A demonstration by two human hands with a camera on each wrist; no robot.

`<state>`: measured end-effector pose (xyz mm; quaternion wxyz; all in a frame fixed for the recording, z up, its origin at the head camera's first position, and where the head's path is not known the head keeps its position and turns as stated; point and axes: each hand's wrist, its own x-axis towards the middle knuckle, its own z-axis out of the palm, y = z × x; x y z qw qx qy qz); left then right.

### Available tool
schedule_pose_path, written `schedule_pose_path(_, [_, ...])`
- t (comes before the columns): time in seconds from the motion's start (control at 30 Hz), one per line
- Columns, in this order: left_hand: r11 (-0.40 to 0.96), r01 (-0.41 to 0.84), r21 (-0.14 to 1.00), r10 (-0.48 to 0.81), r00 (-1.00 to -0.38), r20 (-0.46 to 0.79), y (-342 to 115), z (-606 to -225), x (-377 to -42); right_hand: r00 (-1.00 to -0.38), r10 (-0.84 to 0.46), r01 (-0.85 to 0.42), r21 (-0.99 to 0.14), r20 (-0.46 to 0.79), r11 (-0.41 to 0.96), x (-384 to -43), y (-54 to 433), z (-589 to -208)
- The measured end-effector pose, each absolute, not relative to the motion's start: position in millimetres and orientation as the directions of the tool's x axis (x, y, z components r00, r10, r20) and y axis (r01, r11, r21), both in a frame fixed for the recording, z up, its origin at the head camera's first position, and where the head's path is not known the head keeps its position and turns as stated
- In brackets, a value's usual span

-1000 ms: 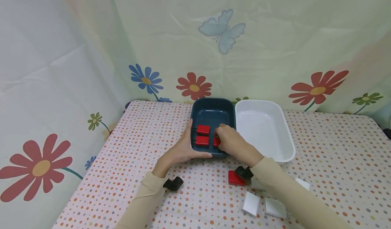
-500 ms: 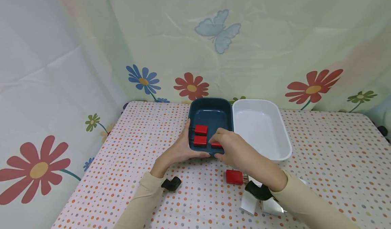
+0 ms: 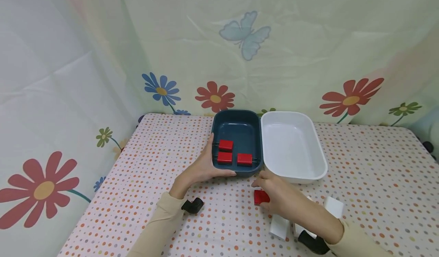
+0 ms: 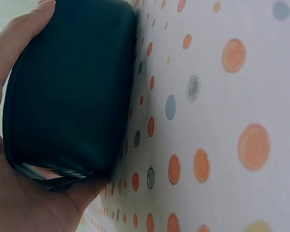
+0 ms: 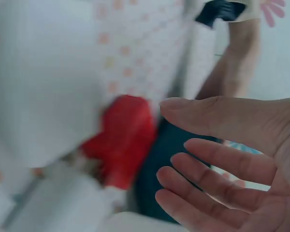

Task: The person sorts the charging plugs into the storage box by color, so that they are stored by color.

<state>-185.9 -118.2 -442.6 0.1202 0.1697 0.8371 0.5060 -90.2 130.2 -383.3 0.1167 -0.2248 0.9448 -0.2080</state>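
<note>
My left hand [image 3: 205,165] holds the near left corner of a dark blue tray [image 3: 240,115], thumb along its front and fingers along its left side. In the left wrist view, that hand spans the tray's outer wall [image 4: 72,87]. Three red plug-like blocks with thin metal prongs lie inside, two at the left and one red block [image 3: 244,159] at the right. My right hand [image 3: 277,194] is over another red block [image 3: 260,197] on the table, its fingers spread loosely. In the right wrist view a gap shows between the thumb and this red block [image 5: 128,137], which is blurred.
A white tray [image 3: 320,150] stands against the dark one on its right. Several white plug-like blocks, among them one white block [image 3: 279,227], lie near the right forearm. A dotted cloth [image 3: 219,226] covers the table, and a flowered curtain [image 3: 291,58] hangs behind.
My right hand has let go of the red block in the dark blue tray and moved toward me, over the red block on the table. The left hand stays at its corner.
</note>
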Motion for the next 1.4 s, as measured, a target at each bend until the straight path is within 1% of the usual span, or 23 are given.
schedule_pose_path(0.17, [0.439,0.161,0.884,0.409,-0.912,-0.037,-119,-441,-184,-0.878,-0.454,-0.347,-0.451,-0.150,0.822,-91,139,-400])
schedule_pose_path(0.53, [0.458,0.160,0.874,0.404,-0.914,-0.045,-120,-443,-188,-0.877,-0.471,-0.382,-0.459,-0.094,0.802,-96,142,-414])
schedule_pose_path(0.8, [0.441,0.170,0.882,0.409,-0.912,-0.029,-121,-442,-188,-0.871,-0.482,-0.381,-0.497,-0.090,0.780,-98,142,-414])
schedule_pose_path(1.0, [0.412,0.184,0.893,0.422,-0.907,-0.008,-122,-443,-186,-0.840,-0.539,-0.423,-0.545,-0.065,0.724,-99,144,-409])
schedule_pose_path(1.1, [0.431,0.169,0.886,0.410,-0.912,-0.025,-122,-444,-185,-0.827,-0.558,-0.419,-0.589,-0.066,0.691,-99,142,-399])
schedule_pose_path(1.2, [0.450,0.151,0.880,0.397,-0.917,-0.045,-121,-444,-185,-0.826,-0.563,-0.436,-0.604,-0.026,0.667,-101,139,-385])
schedule_pose_path(1.4, [0.463,0.142,0.875,0.397,-0.916,-0.061,-119,-442,-185,-0.815,-0.555,-0.545,-0.545,0.165,0.637,-115,138,-360])
